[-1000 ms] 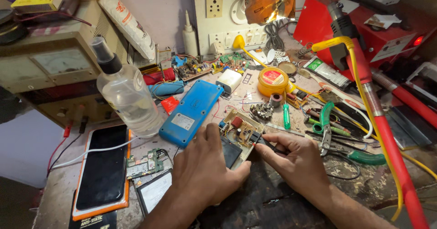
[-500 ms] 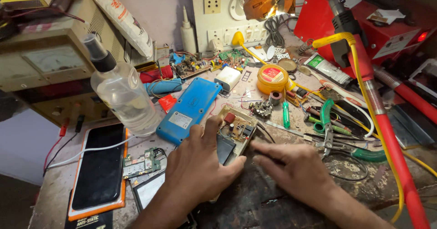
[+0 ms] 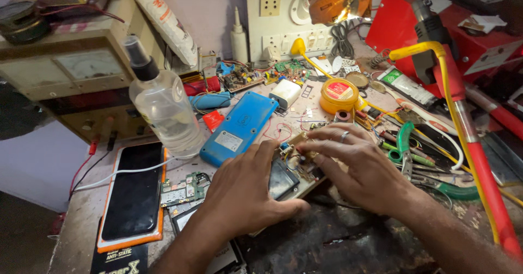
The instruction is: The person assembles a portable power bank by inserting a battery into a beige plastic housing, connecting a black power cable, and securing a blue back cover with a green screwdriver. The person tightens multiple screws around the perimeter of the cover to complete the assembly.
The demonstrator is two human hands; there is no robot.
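Head view: both hands are on a small circuit board [image 3: 297, 168] that lies on the cluttered worktop [image 3: 348, 241], just in front of a blue handset case [image 3: 239, 127]. The left hand [image 3: 245, 189] lies palm down over the board's near left part, thumb stretched along its front edge, pressing and steadying it rather than closed around it. The right hand [image 3: 362, 162], with a ring on one finger, arches over the board's far right end, its fingertips [image 3: 305, 143] bent down onto the components there; whether they pinch one part or only press on it is hidden by the fingers themselves.

Against the pictures from a second and half a second back, the board sits in much the same spot beside the blue case. The right hand, which then lay to the right of the board with fingers near its edge, has come up and over it, so its fingertips now cover the top components. The left hand has kept its flat hold and slid slightly forward. That reads as work shifting from holding the board to fingering something on its upper face.

Around them: a clear spray bottle [image 3: 163, 108] stands to the left, a phone in an orange case [image 3: 133, 192] lies near the worktop's left edge with a white cable across it, a bare green phone board [image 3: 182, 189] sits beside it, a round yellow tin [image 3: 339, 95] stands behind, and green-handled pliers [image 3: 406, 148] lie to the right.
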